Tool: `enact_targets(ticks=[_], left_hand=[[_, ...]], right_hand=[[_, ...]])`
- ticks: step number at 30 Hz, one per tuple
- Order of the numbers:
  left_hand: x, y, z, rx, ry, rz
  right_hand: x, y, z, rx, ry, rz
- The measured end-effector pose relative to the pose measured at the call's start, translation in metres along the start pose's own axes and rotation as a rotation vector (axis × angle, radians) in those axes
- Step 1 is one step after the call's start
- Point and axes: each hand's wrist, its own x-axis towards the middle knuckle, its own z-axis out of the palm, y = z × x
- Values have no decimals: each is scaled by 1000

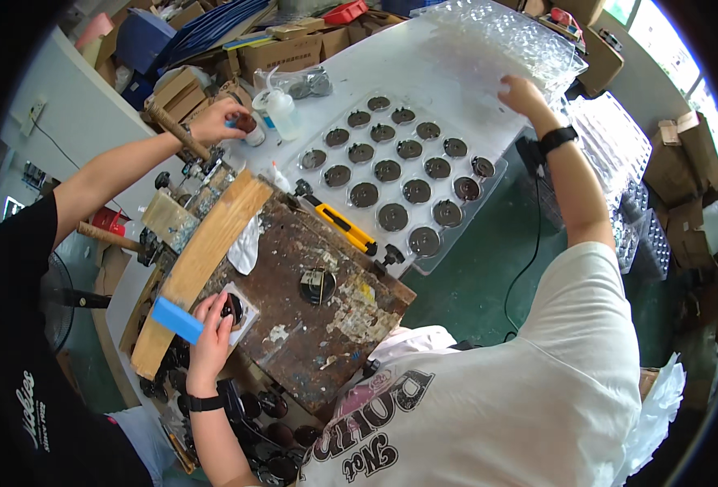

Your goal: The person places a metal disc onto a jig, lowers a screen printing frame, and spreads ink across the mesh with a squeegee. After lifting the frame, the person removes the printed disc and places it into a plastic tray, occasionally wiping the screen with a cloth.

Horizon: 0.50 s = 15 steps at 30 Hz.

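Observation:
My left hand (pixel 213 345) grips a white square piece (pixel 244 325) with a glossy dark round part (pixel 233 307), beside a blue block (pixel 179 323) on a long wooden plank (pixel 213 243). My right hand (pixel 523 96) is raised over the white table (pixel 424 69), its fingers loosely bent and apart, near clear plastic trays (pixel 521 40); whether it touches them I cannot tell. Below lies a clear tray (pixel 481 195) with several dark discs. The stained board (pixel 286 243) beside my left hand bears a dark disc (pixel 317 286) and a crumpled white sheet (pixel 245 250).
A co-worker in black reaches in from the left, their hand (pixel 211 122) holding a small container. A yellow-black cutter (pixel 345 227), squeeze bottle (pixel 280 112) and clamps (pixel 164 183) surround the board. Cardboard boxes (pixel 672 170) stand at right; a black cord (pixel 529 268) hangs nearby.

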Motion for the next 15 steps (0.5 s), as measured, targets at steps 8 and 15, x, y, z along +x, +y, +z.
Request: enact_targets(ticks=[8,15], left_hand=[[2,4,-3,3,-32,-38],[2,8,-4,-28,-51,-87]], right_hand=[[66,59,-29,-268,450,291],[68,70,-30,-234,83,432]])
